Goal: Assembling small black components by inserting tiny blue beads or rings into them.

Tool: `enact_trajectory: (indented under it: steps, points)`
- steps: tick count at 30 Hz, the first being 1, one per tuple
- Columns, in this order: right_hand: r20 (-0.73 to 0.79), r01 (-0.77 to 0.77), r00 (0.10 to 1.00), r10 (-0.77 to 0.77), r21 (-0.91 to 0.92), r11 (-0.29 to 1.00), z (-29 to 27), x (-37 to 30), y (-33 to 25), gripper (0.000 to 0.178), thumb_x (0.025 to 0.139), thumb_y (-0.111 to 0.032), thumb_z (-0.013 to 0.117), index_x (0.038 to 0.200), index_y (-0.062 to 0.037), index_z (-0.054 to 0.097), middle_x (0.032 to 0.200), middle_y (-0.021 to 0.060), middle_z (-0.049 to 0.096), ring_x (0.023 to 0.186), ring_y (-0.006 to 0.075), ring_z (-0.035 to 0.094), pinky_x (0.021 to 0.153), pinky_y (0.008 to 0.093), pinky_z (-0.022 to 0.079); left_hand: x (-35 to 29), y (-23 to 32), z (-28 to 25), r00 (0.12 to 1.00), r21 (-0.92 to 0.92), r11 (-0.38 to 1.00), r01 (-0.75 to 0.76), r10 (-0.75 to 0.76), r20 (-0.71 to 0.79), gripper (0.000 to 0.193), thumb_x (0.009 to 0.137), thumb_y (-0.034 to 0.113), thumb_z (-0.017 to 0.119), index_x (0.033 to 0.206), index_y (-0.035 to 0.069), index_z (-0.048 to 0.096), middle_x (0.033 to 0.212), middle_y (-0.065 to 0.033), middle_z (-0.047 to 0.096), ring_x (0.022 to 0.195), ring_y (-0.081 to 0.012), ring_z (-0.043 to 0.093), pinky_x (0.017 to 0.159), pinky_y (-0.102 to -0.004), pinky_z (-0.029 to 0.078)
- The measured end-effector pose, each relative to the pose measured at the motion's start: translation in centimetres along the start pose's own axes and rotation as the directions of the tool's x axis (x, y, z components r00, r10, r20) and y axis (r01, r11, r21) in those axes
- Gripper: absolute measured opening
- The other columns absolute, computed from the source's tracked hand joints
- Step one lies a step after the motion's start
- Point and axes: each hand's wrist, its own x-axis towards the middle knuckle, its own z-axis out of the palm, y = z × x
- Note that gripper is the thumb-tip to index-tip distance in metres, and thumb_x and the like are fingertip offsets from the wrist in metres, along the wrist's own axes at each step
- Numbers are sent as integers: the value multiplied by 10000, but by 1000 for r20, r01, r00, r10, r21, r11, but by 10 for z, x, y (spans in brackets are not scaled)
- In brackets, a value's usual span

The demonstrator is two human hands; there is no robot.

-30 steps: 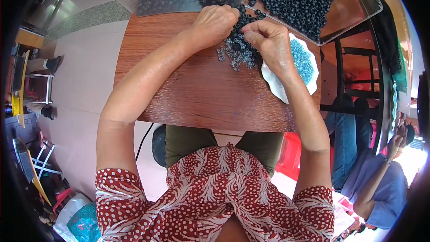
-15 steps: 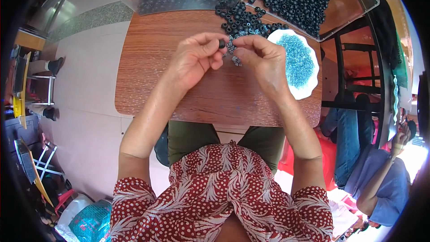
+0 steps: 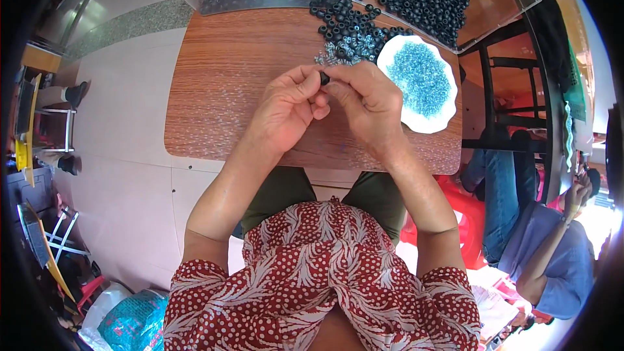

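My left hand (image 3: 283,112) is closed, pinching a small round black plastic part (image 3: 324,78) between thumb and fingertips above the table. My right hand (image 3: 372,105) meets it there, thumb and forefinger pressed together against the part's right side. Whatever those right fingertips hold is hidden or too small to name. Just beyond my hands lie loose small clear pieces (image 3: 348,52), scattered over a pile of the same hollow black parts (image 3: 338,24). To the right, a white scalloped dish (image 3: 448,105) holds many small clear bluish pieces (image 3: 422,78).
A clear plastic bin (image 3: 260,3) of black parts stands at the far edge of the brown wooden table (image 3: 221,91). Another clear bin (image 3: 500,16), tilted at far right, spills black parts. A black metal frame (image 3: 520,62) and a seated person in blue (image 3: 562,266) are on the right.
My right hand has moved left and nearer, from the loose clear pieces to the black part in my left hand. The left hand keeps its pinch, slightly lower. The whole view has shifted slightly.
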Motion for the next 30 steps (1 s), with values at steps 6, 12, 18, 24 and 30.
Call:
enact_trajectory:
  steps: [6, 12, 18, 24, 30]
  points:
    - [-25, 164, 985, -168, -134, 977, -1, -21, -9, 266, 663, 83, 644, 919, 11, 638, 742, 102, 577, 638, 240, 547, 563, 294, 443, -20, -14, -1, 998, 56, 998, 41, -38, -52, 124, 863, 131, 577, 915, 18, 579, 767, -36, 572, 625, -110, 510, 562, -246, 397]
    - [75, 64, 996, -58, -74, 995, -16, -32, -17, 266, 660, 76, 665, 916, 7, 645, 693, 77, 559, 599, 202, 510, 538, 282, 418, -30, -7, 5, 989, 217, 965, 150, -150, -15, 141, 863, 95, 561, 950, -16, 569, 799, -73, 593, 635, -125, 545, 548, -253, 419]
    - [118, -93, 989, 89, 35, 995, -18, -34, -15, 260, 679, 36, 684, 932, -15, 651, 686, 57, 562, 622, 155, 526, 548, 268, 424, -32, -5, 7, 988, 350, 924, 153, -143, -55, 137, 840, 60, 590, 944, -29, 594, 755, -83, 608, 570, -119, 551, 491, -228, 427]
    - [-9, -105, 994, 107, -311, 945, -11, -24, 13, 215, 696, -14, 672, 909, -24, 641, 716, 115, 576, 664, 243, 576, 577, 320, 454, -31, -3, -11, 996, 329, 942, 61, -39, -74, 126, 842, 72, 595, 932, -16, 604, 738, -67, 606, 556, -96, 535, 495, -204, 425]
    - [63, -73, 989, 134, -578, 813, 6, -16, 22, 148, 676, -41, 668, 819, -44, 631, 700, 115, 565, 678, 295, 567, 571, 378, 448, -28, -3, -17, 999, 264, 964, -18, 25, -24, 134, 841, 65, 593, 940, -24, 599, 748, -73, 600, 562, -108, 538, 499, -213, 431]
